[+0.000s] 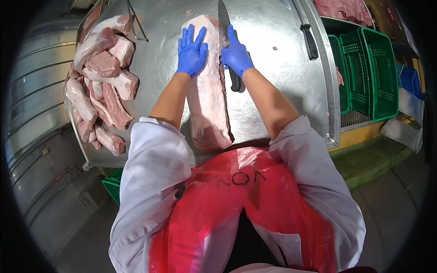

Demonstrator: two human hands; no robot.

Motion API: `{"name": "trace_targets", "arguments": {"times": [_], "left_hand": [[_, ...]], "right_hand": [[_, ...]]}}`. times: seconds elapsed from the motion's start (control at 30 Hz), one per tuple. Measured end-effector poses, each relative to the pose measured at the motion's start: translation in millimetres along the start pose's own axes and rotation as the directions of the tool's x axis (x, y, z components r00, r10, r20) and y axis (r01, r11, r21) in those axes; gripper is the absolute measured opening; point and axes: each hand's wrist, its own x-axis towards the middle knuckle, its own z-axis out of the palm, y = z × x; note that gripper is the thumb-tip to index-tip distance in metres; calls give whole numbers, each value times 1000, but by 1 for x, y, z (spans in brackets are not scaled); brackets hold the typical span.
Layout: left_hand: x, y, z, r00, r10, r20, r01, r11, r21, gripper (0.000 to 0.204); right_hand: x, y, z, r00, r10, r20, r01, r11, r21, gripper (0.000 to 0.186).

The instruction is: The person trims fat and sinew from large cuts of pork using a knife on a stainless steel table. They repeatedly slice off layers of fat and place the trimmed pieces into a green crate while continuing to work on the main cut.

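Observation:
A long slab of pale, fat-covered meat [207, 104] lies lengthwise on the metal table in front of me. My left hand [191, 53], in a blue glove, rests flat on the slab's upper part with its fingers spread. Just right of the slab, my right hand [236, 55], also blue-gloved, is closed round a knife [223, 20]. Its index finger stretches forward along the knife. The blade points away from me beside the slab's right edge, and the end of the black handle shows below the hand. The fingers' undersides are hidden.
Several cut meat pieces [102, 66] are heaped at the table's left, near a bent metal rod [133, 20]. A second black-handled tool [309, 42] lies at the right edge of the metal table [277, 91]. Green crates [382, 73] stand beyond it, with more meat [343, 10] behind.

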Motion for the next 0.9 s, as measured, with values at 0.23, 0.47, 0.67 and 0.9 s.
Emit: {"name": "trace_targets", "arguments": {"times": [0.23, 0.47, 0.67, 0.9], "left_hand": [[-2, -6, -6, 999, -1, -33, 0, 999, -42, 58], [8, 3, 0, 997, -2, -78, 0, 1000, -28, 54], [2, -2, 9, 991, -98, -93, 96, 995, -24, 53], [-45, 13, 0, 987, -112, -116, 98, 988, -121, 67]], "right_hand": [[-41, 15, 16, 991, -62, 118, 72, 994, -83, 80], [28, -13, 3, 991, 32, 127, 4, 963, -271, 80], [-133, 38, 26, 967, -35, 251, 59, 994, -89, 83], [-134, 26, 28, 973, 48, 224, -19, 991, -130, 81]]}}
